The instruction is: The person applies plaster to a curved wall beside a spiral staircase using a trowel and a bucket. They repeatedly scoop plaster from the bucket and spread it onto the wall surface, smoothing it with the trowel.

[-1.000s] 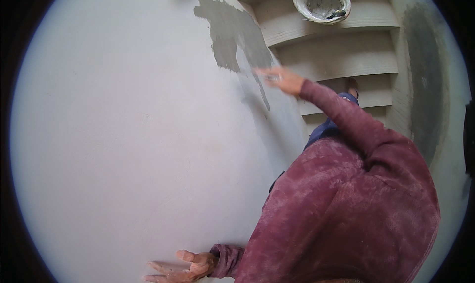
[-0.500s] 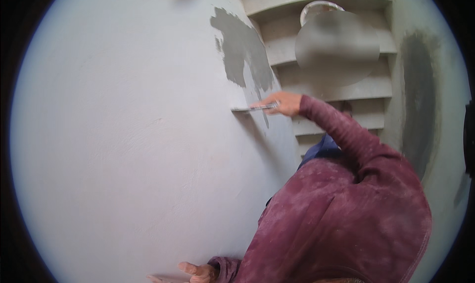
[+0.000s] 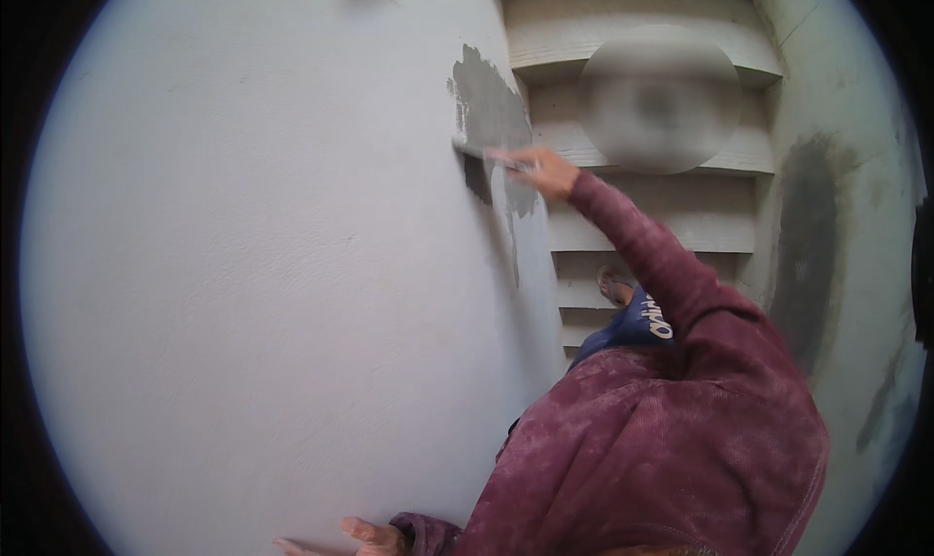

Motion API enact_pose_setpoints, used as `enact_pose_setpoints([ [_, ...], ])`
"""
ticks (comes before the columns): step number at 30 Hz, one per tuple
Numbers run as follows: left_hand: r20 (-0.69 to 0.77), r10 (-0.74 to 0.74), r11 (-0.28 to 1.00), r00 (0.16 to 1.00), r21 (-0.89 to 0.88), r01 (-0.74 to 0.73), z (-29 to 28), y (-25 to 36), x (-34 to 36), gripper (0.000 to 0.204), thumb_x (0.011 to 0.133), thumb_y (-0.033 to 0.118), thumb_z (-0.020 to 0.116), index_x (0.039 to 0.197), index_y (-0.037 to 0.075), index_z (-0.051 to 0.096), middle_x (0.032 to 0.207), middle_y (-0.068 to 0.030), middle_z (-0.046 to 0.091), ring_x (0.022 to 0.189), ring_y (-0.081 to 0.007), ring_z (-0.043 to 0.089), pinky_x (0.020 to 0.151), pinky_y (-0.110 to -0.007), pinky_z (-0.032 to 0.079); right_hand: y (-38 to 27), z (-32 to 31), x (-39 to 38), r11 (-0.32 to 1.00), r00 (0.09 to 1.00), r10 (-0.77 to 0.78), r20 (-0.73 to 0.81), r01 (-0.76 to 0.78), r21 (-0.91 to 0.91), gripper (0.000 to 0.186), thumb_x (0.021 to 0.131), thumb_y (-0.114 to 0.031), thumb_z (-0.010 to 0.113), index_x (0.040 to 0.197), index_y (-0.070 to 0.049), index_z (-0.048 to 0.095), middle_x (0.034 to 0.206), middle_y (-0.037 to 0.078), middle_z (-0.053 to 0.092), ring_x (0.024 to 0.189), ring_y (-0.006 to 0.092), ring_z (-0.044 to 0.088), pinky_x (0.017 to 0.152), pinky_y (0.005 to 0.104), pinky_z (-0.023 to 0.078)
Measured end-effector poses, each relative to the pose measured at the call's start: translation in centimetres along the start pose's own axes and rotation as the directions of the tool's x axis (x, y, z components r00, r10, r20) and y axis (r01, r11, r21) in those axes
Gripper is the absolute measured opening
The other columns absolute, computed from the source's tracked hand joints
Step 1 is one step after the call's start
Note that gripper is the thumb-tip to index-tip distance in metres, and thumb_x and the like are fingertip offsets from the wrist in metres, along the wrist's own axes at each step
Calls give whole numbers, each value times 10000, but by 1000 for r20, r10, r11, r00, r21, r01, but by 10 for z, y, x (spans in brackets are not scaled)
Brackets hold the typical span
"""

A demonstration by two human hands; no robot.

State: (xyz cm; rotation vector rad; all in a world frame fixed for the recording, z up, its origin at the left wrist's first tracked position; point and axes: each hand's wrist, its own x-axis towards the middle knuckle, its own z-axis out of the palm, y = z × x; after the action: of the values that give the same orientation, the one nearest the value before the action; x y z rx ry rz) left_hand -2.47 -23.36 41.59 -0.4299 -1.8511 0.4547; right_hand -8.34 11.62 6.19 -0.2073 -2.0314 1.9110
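My right hand [image 3: 547,172] is closed round a flat trowel [image 3: 472,151], slightly blurred by motion. Its blade meets the white wall [image 3: 272,264] at the left edge of a damp-looking grey patch [image 3: 491,99]. A dark shadow falls on the wall just under the blade, and a thin grey streak runs down below the patch. At the bottom edge, my left hand [image 3: 365,537] is held by the wall with its fingers apart and nothing visible in them; part of it lies outside the picture.
Pale stairs [image 3: 652,211] run along the right of the wall, partly hidden by a round blurred area. My sandalled foot [image 3: 613,286] is on one step. The opposite wall [image 3: 856,99] carries a long dark grey patch [image 3: 808,254].
My right hand has moved the trowel up, from bare white wall below the grey patch to the patch's left edge. The view has shifted; a white bucket on the stairs no longer shows.
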Motion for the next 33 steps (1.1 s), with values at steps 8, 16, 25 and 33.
enact_pose_setpoints([
  [8, -43, 36, 996, 998, 82, -32, 4, -6, 6, 738, 829, 683, 330, 1297, 138, 498, 1421, -213, 312, 1349, -414, 182, 1034, -633, -50, -30, -4, 30, 978, 910, 122, -396, -42, 204, 477, 892, -294, 533, 1320, -97, 459, 1284, 168, 509, 1169, 234, 469, 1003, 334, 329],
  [16, -104, 137, 982, 985, 144, -121, 19, -5, 10, 708, 845, 643, 369, 1258, 91, 527, 1375, -147, 406, 1362, -256, 224, 1114, -433, -59, -16, 81, -11, 986, 931, -94, -354, 38, -163, 499, 900, -323, 515, 1330, -83, 437, 1324, 190, 454, 1141, 311, 441, 1036, 373, 283],
  [25, -24, 91, 974, 996, 211, -84, 30, -11, 3, 737, 823, 667, 351, 1275, 108, 514, 1404, -132, 369, 1364, -288, 218, 1115, -459, -18, 14, -78, 83, 996, 968, 89, -233, -89, 13, 459, 875, -233, 552, 1317, -147, 465, 1082, 161, 623, 950, 140, 563, 875, 242, 402],
  [33, 34, 60, 983, 998, 173, -65, 25, -12, 1, 787, 791, 729, 307, 1317, 167, 472, 1473, -86, 251, 1395, -255, 108, 1096, -501, -51, -4, -5, -3, 990, 993, -79, 90, 89, -111, 528, 824, -207, 589, 1334, -200, 454, 1210, 134, 558, 1056, 305, 500, 984, 369, 350],
])
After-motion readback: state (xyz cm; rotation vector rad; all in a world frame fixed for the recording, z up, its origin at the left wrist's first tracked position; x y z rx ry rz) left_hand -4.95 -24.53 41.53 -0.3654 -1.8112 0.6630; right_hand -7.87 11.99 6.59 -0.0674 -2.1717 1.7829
